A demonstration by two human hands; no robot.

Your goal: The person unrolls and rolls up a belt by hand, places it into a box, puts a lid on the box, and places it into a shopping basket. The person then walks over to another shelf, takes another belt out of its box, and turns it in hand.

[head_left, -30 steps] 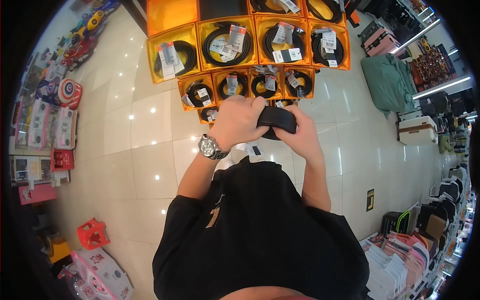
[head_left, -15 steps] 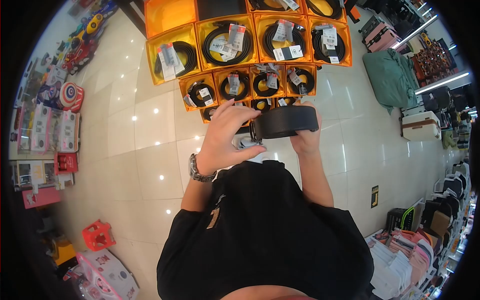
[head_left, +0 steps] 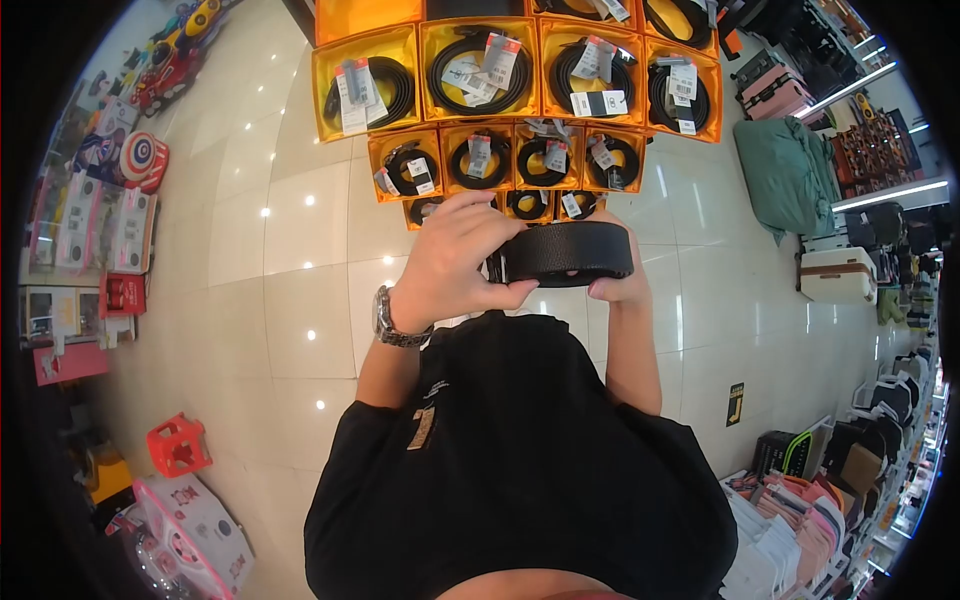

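A coiled black belt (head_left: 568,250) with a grained surface is held between my two hands, in front of my chest. My left hand (head_left: 458,255), with a metal watch on the wrist, grips the coil's left end by the buckle, thumb below and fingers above. At the other end my right hand (head_left: 622,272) is closed round the coil, its thumb at the lower edge and its other fingers mostly hidden behind. Just beyond the hands stand orange boxes (head_left: 366,85) in tiers, several of them holding coiled black belts (head_left: 480,72) with paper tags.
Pale tiled floor (head_left: 310,345) surrounds me. To the left are toy boxes (head_left: 130,230), a red stool (head_left: 180,446) and a pink-and-white box (head_left: 205,530). On the right stand a green covered heap (head_left: 785,180), a cream suitcase (head_left: 838,276) and hanging clothes (head_left: 800,520).
My left thumb and fingers have closed in on the buckle end of the belt. The coil has tilted slightly, and my right thumb now shows at its lower edge. The view has shifted a little.
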